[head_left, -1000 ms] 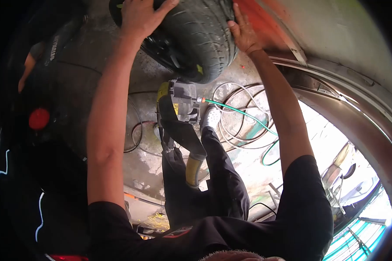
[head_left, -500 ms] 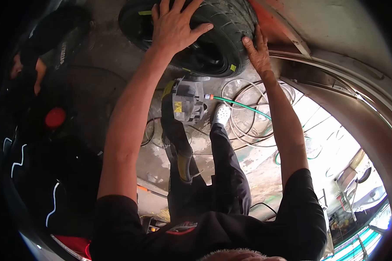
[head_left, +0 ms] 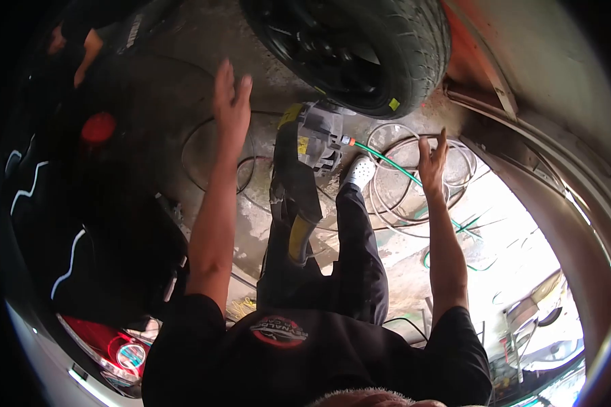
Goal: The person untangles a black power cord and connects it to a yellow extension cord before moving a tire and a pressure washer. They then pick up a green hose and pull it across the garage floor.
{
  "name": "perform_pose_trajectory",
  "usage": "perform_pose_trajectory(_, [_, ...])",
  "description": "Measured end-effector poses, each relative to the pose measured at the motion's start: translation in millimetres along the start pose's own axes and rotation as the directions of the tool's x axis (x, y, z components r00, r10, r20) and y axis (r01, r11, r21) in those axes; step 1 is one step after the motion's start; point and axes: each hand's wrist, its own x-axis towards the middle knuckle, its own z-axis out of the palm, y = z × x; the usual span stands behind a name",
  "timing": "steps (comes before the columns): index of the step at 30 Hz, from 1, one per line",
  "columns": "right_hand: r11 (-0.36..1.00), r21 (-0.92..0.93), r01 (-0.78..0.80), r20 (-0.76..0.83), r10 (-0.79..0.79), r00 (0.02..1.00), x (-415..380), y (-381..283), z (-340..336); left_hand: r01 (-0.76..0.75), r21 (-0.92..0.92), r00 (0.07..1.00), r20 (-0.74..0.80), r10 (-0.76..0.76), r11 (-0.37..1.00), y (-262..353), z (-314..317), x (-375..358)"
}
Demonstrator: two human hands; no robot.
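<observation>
A black wheel with its tyre (head_left: pixel 421 57) is ahead of me, with yellow-green marks near the rim. My left hand (head_left: pixel 232 105) is raised off to its left with the fingers stretched out, holding nothing. Lower right of the tyre, my right hand (head_left: pixel 433 163) is also off it, its thumb and fingers apart. Just below the wheel, a grey and yellow machine (head_left: pixel 319 132), which looks like a pressure washer, stands by my feet. A green hose (head_left: pixel 387 159) runs from its orange connector towards my right hand.
Coiled hose (head_left: pixel 380 197) lies on the stained concrete floor. A red round object (head_left: pixel 98 127) sits at the left, near a dark car with a red tail light (head_left: pixel 108 342). Another person's arm (head_left: pixel 88 54) shows at upper left. A curved metal panel (head_left: pixel 557 156) borders the right.
Both my hands have let go of the tyre and drawn back towards me, the left also moving leftward. The wheel now appears further right in view, as my view has shifted.
</observation>
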Motion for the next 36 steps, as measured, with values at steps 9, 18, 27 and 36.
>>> perform_pose_trajectory(9, [0.939,-0.341,-0.034,0.206,0.11,0.972,-127.9,82.4,-54.9,0.577,0.504,0.767,-0.063,-0.639,0.643,1.3,-150.9,-303.7])
perform_pose_trajectory(18, [0.903,-0.425,0.064,0.388,0.118,0.914,-152.1,55.4,-107.7,0.749,0.584,0.5,-0.189,-0.845,0.313,55.1,-218.0,-495.8])
perform_pose_trajectory(27, [0.898,-0.437,0.054,0.467,0.176,0.867,-184.3,69.8,-111.2,0.791,0.507,0.445,-0.094,-0.891,0.342,71.6,-201.5,-543.8])
perform_pose_trajectory(36, [0.891,-0.433,0.137,0.48,0.099,0.872,-212.7,86.0,-107.0,0.793,0.416,0.518,-0.077,-0.852,0.445,73.4,-193.8,-538.4])
